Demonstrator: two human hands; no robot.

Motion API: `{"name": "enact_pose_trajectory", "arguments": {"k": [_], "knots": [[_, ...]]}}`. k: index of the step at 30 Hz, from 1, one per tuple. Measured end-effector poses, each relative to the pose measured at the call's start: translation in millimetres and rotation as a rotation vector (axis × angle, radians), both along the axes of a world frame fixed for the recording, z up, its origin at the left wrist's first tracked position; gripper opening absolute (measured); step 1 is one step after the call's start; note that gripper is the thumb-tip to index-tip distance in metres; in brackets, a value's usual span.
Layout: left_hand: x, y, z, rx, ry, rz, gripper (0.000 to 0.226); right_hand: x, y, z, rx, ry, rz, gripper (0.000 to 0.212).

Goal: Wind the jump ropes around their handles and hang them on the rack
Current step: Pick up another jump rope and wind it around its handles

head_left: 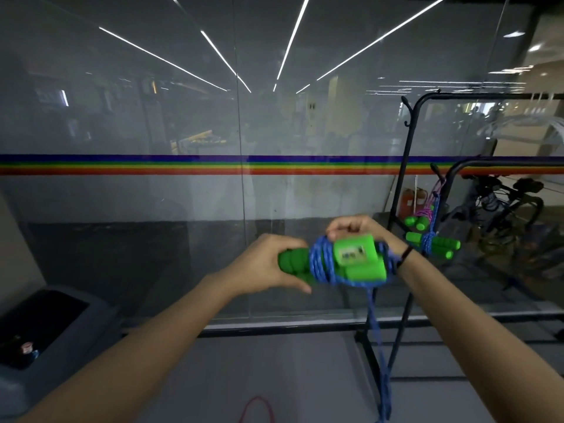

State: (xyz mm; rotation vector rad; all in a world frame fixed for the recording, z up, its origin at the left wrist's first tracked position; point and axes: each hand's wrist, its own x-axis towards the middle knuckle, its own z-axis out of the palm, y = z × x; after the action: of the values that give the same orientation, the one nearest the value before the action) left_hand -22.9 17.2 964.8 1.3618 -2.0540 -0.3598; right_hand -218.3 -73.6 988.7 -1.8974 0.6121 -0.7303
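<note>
In front of me I hold a pair of green jump-rope handles side by side, with blue rope coiled several times around their middle. My left hand grips the left ends of the handles. My right hand reaches over the top right of the bundle and pinches the blue rope there. A loose length of blue rope hangs from the bundle down toward the floor. On the black rack at right hang two wound ropes with green handles.
A glass wall with a rainbow stripe stands straight ahead. A dark bin sits at lower left. A red rope lies on the floor below me. Bicycles show behind the glass at right.
</note>
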Motion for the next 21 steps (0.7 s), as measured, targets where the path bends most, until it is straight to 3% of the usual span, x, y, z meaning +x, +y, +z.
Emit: {"name": "enact_pose_trajectory", "arguments": {"k": [2,5,7,10,13,16,21], "knots": [[-3.3,0.8,-0.7,-0.021,0.351,0.039,0.041,0.9,-3.4,-26.8,0.138,-0.167,-0.160,0.028],[-9.2,-6.4,-7.8,-0.010,0.678,0.163,0.035,13.1,1.5,-51.0,0.062,-0.048,-0.079,0.030],[-3.4,-15.6,-13.0,-0.014,0.712,0.353,0.043,19.6,5.9,-53.4,-0.076,0.088,-0.124,0.034],[5.5,-23.8,-16.1,-0.033,0.536,0.523,0.060,21.6,11.5,-50.4,-0.486,0.419,-0.206,0.030],[10.1,-24.6,-10.6,-0.054,0.253,0.495,0.052,21.8,24.6,-33.5,-0.751,0.670,-0.232,0.027],[12.5,-20.9,-6.6,-0.010,-0.045,0.452,0.039,19.0,38.1,-8.2,-0.879,0.794,-0.161,0.027],[8.8,-16.6,-1.0,-0.006,-0.612,0.318,0.040,21.1,40.4,29.2,-1.011,0.851,-0.032,0.025]]}}
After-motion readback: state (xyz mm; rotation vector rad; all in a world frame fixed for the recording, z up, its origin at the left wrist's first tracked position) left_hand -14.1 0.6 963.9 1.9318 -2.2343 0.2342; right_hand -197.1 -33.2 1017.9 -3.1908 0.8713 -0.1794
